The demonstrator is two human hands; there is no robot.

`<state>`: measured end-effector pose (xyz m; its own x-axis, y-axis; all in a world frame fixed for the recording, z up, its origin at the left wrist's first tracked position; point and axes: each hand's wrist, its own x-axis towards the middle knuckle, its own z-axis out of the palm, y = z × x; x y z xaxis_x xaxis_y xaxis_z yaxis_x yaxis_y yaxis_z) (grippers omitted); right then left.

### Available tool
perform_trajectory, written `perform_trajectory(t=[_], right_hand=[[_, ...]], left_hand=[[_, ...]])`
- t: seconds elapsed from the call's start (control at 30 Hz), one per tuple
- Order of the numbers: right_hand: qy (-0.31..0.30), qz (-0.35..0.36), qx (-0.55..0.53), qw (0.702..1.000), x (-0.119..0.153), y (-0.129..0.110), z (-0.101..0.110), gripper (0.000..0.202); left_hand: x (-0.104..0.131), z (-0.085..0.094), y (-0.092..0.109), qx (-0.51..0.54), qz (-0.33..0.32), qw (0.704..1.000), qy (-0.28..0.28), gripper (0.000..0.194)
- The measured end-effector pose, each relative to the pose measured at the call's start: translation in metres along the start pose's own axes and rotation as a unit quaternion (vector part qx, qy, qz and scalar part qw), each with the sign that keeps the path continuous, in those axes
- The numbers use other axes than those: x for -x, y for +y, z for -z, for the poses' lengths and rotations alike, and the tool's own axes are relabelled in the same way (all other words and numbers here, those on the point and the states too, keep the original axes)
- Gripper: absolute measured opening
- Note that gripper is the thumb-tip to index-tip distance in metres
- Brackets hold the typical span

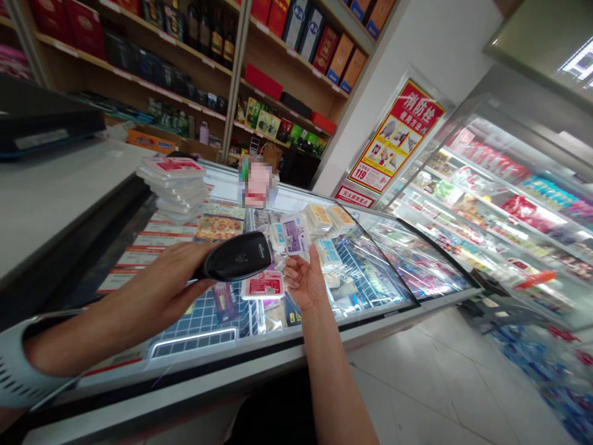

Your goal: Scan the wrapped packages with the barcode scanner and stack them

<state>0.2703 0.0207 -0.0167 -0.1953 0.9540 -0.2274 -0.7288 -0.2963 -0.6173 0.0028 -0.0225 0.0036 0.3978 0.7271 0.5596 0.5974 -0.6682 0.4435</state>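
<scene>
Gripped in my left hand point(189, 266) is a black handheld scanner point(238, 255), its head pointing right. My right hand point(303, 278) has its fingers curled at the lower edge of a clear pack with a purple label point(295, 233), which stands tilted up, label facing me. Just left of that hand lies a pack with a red label point(263, 285). Behind it are stacked packs with yellow labels point(319, 217) and packs with blue labels point(328, 252). A tall stack of clear flat packs point(176, 185) rises at the left on the freezer glass.
The glass-topped freezer point(370, 315) stretches away to the right, with wire baskets point(354, 272) inside. A grey counter point(60, 198) stands at the left. Shelves of boxes and bottles point(176, 80) line the back, and a lit open fridge point(509, 204) stands at the right.
</scene>
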Motion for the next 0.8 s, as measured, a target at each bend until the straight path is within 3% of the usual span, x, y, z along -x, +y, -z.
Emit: perform_trajectory(t=[0.43,0.57,0.67,0.73,0.8], right_hand=[[0.005,0.007,0.007,1.0,0.003,0.001,-0.001,0.05],[0.056,0.088,0.087,0.991,0.002,-0.002,-0.003,0.05],[0.132,0.204,0.24,0.94,-0.003,-0.006,-0.003,0.051],[0.195,0.269,0.369,0.868,-0.009,-0.009,-0.003,0.052],[0.26,0.311,0.485,0.775,-0.016,-0.011,-0.003,0.058]], left_hand=[[0.004,-0.004,-0.005,0.003,0.0,1.0,0.003,0.033],[0.001,-0.001,-0.006,0.003,0.034,0.999,0.001,0.035],[-0.004,0.003,-0.007,0.006,0.071,0.997,0.01,0.042],[-0.006,0.005,-0.008,0.007,0.091,0.996,0.019,0.044],[-0.009,0.008,-0.009,0.003,0.115,0.993,0.024,0.042]])
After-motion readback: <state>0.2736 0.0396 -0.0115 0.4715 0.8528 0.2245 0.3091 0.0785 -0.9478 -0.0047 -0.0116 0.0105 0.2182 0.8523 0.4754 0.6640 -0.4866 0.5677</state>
